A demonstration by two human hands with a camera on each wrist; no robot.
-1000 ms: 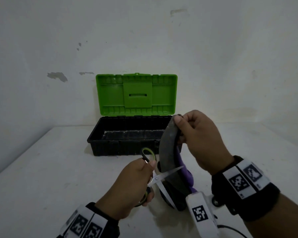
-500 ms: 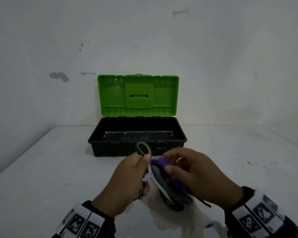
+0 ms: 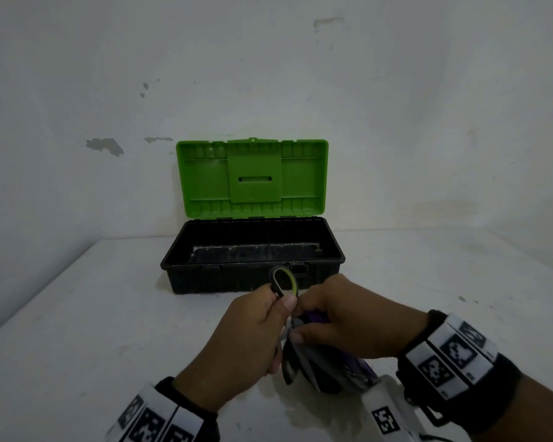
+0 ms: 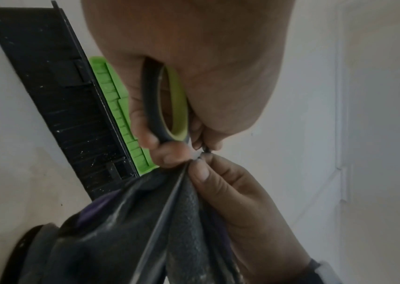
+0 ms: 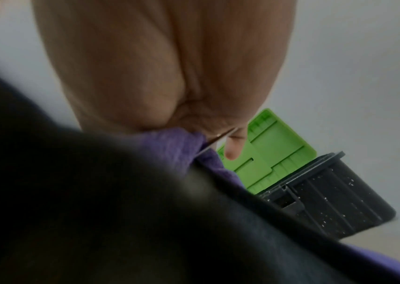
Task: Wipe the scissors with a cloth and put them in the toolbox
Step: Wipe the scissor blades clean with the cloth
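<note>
The scissors (image 3: 283, 280) are being gripped by the left hand (image 3: 248, 339); the cloth (image 3: 320, 362) is being pinched around their blades by the right hand (image 3: 351, 323).

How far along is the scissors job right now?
Done: the toolbox sits open, lid up. In hand: the left hand grips the scissors by the handles while the right hand pinches the cloth around the blades. Left: finishing the wipe and putting the scissors in the toolbox.
</note>
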